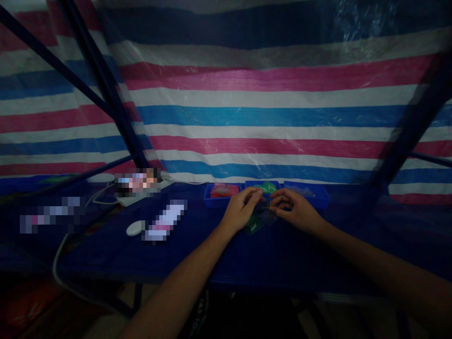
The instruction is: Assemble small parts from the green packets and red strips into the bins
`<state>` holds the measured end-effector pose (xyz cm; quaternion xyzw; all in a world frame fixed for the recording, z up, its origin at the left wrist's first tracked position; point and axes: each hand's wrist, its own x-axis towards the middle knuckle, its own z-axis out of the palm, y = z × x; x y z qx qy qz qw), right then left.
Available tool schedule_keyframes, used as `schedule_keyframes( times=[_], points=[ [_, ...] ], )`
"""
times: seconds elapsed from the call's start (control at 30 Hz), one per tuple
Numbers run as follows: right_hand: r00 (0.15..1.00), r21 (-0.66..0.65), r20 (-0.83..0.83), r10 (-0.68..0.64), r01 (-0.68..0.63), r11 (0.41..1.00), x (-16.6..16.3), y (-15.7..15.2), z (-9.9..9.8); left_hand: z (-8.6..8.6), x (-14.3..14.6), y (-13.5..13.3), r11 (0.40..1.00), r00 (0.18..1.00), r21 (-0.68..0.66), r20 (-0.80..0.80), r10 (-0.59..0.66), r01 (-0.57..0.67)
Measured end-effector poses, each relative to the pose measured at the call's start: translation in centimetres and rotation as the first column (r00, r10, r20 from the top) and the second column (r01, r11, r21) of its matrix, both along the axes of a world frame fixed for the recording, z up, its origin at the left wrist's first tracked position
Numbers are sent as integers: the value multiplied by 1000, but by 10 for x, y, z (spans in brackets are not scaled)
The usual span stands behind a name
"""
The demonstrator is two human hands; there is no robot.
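Observation:
My left hand (pixel 243 208) is closed in a pinch in front of the blue bins, and what sits between its fingertips is too dark to make out. Facing it, my right hand (pixel 296 208) has its fingers bent together on a thin yellowish piece (pixel 267 207), whose kind I cannot tell. Below the hands a small green packet (pixel 253 225) lies on the blue table (pixel 233 263), with a clear plastic piece (pixel 270 217) beside it. Just behind stand a bin of red-pink packets (pixel 224 189), a bin with green pieces (pixel 268 187) and a bin of clear plastic pieces (pixel 300 190).
On the left are a blurred-out phone-like object (pixel 165 221), a white oval object (pixel 136 228) and a white power strip (pixel 141 197) with cables. Blue metal posts (pixel 102 84) frame the table before a striped plastic sheet (pixel 264 113).

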<state>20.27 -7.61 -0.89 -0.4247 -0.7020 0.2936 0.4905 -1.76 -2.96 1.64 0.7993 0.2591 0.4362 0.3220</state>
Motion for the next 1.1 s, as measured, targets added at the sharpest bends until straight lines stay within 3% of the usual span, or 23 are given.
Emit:
schedule_keyframes(
  times=[0.1,0.2,0.37,0.53,0.63,0.97,1.1],
  points=[
    [990,115,67,-122,114,987,5,0,5,-2,-3,4,999,998,38,-50,36,-34],
    [963,227,100,-251,223,948,15,-1,14,-7,-6,5,981,962,193,-264,69,-17],
    [869,430,179,-461,352,831,39,0,31,-16,-9,2,935,851,339,-517,89,108],
    [794,539,151,-589,434,722,65,5,41,-19,-10,6,927,831,337,-554,55,164],
    [759,576,175,-627,438,691,75,8,42,-19,-10,11,927,841,330,-540,29,179],
    [539,663,473,-697,303,685,94,19,35,-21,-8,13,947,875,291,-483,21,138],
    [483,534,641,-597,278,799,101,26,25,-15,-8,4,938,884,313,-468,16,148]
  ],
)
